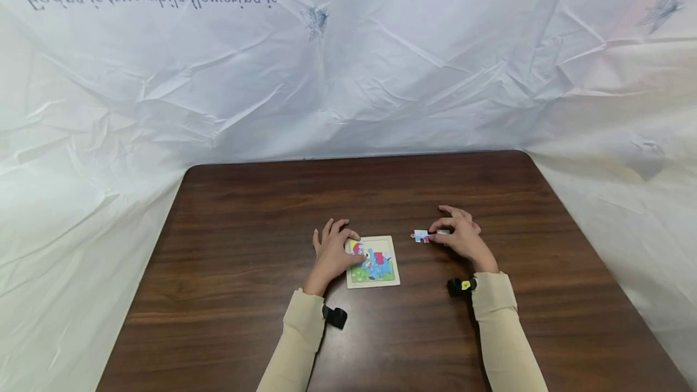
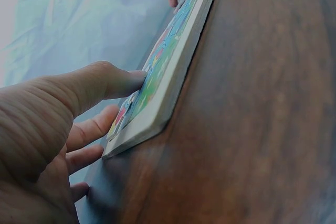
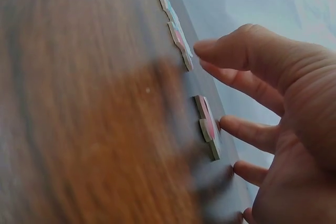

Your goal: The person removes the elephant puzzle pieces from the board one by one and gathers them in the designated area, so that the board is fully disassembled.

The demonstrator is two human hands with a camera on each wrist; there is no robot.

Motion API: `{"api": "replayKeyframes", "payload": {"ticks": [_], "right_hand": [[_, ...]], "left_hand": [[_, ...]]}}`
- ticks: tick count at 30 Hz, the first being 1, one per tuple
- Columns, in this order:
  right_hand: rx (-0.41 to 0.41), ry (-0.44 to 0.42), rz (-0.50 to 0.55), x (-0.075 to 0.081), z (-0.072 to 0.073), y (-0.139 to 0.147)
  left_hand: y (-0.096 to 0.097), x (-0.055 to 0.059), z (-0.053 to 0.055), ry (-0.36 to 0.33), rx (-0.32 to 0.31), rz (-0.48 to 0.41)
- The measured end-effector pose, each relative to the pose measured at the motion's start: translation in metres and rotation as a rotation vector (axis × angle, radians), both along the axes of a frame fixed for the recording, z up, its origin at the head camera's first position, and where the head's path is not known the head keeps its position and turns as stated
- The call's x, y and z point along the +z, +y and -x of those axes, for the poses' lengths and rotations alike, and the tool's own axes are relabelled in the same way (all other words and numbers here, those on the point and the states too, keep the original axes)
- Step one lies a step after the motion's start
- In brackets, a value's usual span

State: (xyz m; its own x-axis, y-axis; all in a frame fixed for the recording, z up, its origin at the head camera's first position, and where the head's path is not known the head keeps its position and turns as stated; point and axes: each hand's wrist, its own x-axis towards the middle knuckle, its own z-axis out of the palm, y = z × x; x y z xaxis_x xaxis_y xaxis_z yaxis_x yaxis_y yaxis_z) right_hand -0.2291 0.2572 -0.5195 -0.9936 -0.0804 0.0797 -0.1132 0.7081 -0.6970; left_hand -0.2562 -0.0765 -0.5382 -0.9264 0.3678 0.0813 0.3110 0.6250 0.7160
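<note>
A small square jigsaw puzzle board [image 1: 396,271] with a pale rim lies on the table, its picture showing blue, green and red parts. My left hand [image 1: 330,254] is at its left side; in the left wrist view, the thumb [image 2: 118,80] touches the puzzle's surface and the other fingers spread by the board's edge. To the right of the board lie loose jigsaw pieces [image 1: 420,236]. Just over them is my right hand [image 1: 463,238], thumb and index finger close together beside one piece [image 3: 178,35]. Another piece [image 3: 208,124] lies under the other fingers. Nothing shows lifted.
The brown wooden table [image 1: 245,247] stretches round the board on all sides. White sheeting [image 1: 348,95] with printed lettering hangs behind and beside it. Black straps [image 1: 334,317] with small devices sit at both wrists.
</note>
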Motion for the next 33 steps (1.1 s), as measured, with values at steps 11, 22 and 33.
{"api": "replayKeyframes", "payload": {"ticks": [11,22,33], "right_hand": [[0.012,0.013,0.019,0.005,0.002,-0.008],[0.084,0.067,0.134,0.007,0.002,-0.036],[0.116,0.110,0.231,0.005,0.007,-0.069]], "left_hand": [[-0.002,0.002,0.001,-0.003,-0.003,0.004],[-0.006,0.004,-0.001,-0.012,-0.031,-0.001],[-0.019,0.009,0.001,-0.049,-0.140,0.000]]}}
